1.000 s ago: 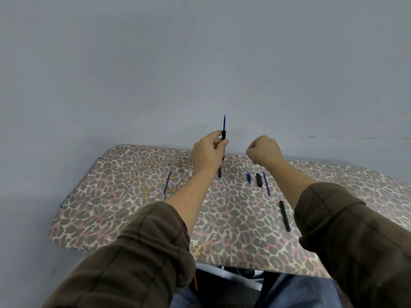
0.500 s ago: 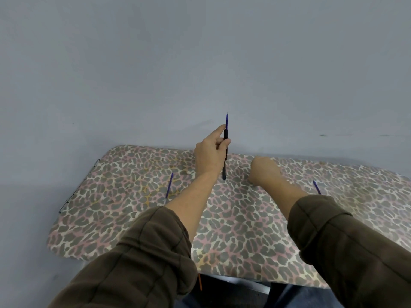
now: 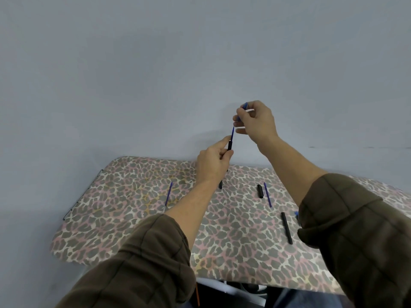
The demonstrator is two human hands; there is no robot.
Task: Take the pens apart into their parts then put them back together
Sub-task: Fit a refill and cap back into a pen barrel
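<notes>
Leopard-print tabletop [image 3: 133, 218], grey wall [image 3: 133, 74] behind. My left hand [image 3: 213, 165] grips the black barrel [image 3: 229, 146] upright, blue refill [image 3: 232, 133] protruding upward; my right hand [image 3: 255, 123], directly above, pinches a blue end-piece [image 3: 245, 105] over its tip.

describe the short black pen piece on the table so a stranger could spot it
Find the leopard-print table, then look at its right half. A stubby black piece lies there just left of a thin blue refill. It is thicker than the refill and much shorter than the long black tube nearer the person.
</notes>
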